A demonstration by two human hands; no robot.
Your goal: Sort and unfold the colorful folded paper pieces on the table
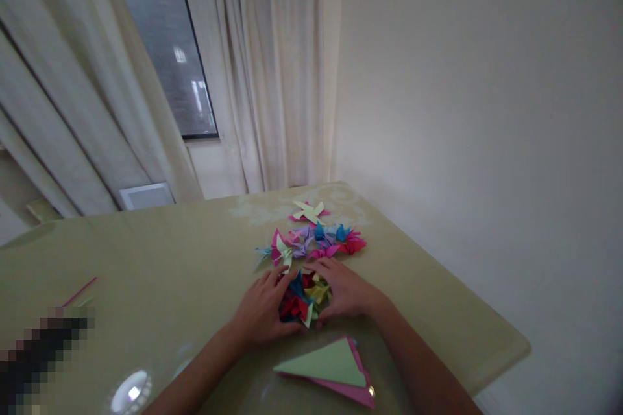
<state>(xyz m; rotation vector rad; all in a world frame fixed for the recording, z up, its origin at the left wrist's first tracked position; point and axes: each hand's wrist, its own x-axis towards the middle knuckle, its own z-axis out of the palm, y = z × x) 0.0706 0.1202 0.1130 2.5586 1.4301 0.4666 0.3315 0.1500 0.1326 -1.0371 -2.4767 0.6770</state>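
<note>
A small pile of folded origami pieces [296, 301] in red, blue, yellow-green and pale green lies on the table. My left hand [263, 305] curves around its left side, fingers bent over the edge. On the opposite side my right hand [343, 292] cups the pile, thumb low and fingers at the top. Together they enclose the pile, hiding its outer parts. Just beyond my fingertips a looser row of origami pieces [324, 243] spreads out in pink, purple, blue and red. Closer to me rest flat paper triangles [331, 363], pale green over pink.
Pinwheel-shaped papers [310, 212], pale green over pink, lie at the back of the table [170, 259]. A thin pink strip [80, 292] is at the left, beside a pixelated dark patch. A wall [477, 142] borders the right edge; curtains [277, 78] hang behind.
</note>
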